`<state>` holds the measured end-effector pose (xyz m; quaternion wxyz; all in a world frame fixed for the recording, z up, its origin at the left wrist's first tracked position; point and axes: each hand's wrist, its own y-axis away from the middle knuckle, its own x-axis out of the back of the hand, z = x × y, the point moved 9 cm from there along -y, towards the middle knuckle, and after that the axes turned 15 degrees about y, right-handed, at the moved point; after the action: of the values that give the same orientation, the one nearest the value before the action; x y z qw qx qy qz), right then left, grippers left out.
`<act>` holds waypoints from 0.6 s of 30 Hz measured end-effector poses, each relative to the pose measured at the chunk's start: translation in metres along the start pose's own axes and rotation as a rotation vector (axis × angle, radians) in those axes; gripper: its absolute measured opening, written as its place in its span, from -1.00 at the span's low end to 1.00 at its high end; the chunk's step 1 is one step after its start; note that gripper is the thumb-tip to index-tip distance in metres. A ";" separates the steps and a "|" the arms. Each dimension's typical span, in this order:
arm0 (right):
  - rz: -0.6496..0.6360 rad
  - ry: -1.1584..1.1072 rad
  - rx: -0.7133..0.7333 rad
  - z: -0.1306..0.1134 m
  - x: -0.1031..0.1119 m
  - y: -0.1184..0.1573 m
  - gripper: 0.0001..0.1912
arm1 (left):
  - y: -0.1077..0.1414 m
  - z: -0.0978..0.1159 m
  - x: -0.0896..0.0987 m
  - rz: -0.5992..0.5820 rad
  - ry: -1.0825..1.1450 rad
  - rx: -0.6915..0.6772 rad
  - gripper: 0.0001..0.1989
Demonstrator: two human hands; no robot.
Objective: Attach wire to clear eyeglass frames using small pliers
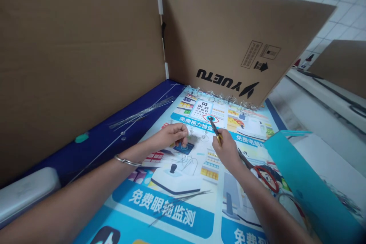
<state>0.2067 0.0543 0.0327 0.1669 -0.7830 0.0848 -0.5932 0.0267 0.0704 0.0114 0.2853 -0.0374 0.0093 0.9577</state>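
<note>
A yellow-handled tool (217,136) is gripped between the thumb and fingers of the right hand (225,148), its dark tip held down on a red-ringed eye graphic (211,119) near the top of a printed poster (168,213); the tool's exact kind is too small to be told. The left hand (171,135) is curled just beside a dark blue square graphic (183,148), and whether anything is pinched in it cannot be told. Both forearms are stretched in from the near edge, angled toward each other, with a metal bangle (127,161) seen on the left wrist. Fine clear scraps (220,97) are bunched along the poster's far edge, and thin shiny strips (177,202) lie across its lower part. More strips (143,112) are laid on a dark blue border (85,152) to the left, where a small teal piece (81,137) is also seen. Red-looped scissors (265,178) lie just beyond the right forearm, their blades partly hidden by it. A teal plastic sheet (309,175) overlaps the right side, while upright cardboard panels (80,65) rise at the left, and a panel printed YUETU (228,42) leans over the far edge.
</note>
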 end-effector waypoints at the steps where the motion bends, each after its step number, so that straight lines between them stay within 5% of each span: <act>1: -0.020 -0.047 -0.021 0.004 0.000 -0.001 -0.69 | 0.000 0.001 0.000 0.015 0.001 -0.006 -0.78; 8: -0.409 -0.085 0.160 0.006 -0.011 -0.006 -0.84 | 0.002 0.005 0.004 0.188 0.005 -0.108 -0.80; 14: -0.466 0.258 0.337 -0.010 -0.013 0.006 -0.84 | 0.012 0.006 0.026 0.489 0.107 -0.248 -0.81; 18: -0.477 0.457 0.336 -0.016 -0.020 0.016 -0.82 | 0.018 0.008 0.036 0.586 0.165 -0.311 -0.80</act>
<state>0.1873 0.0433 0.0129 0.1270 -0.5897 -0.1633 -0.7807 -0.0137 0.0754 0.0163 -0.0128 -0.1537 -0.1032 0.9826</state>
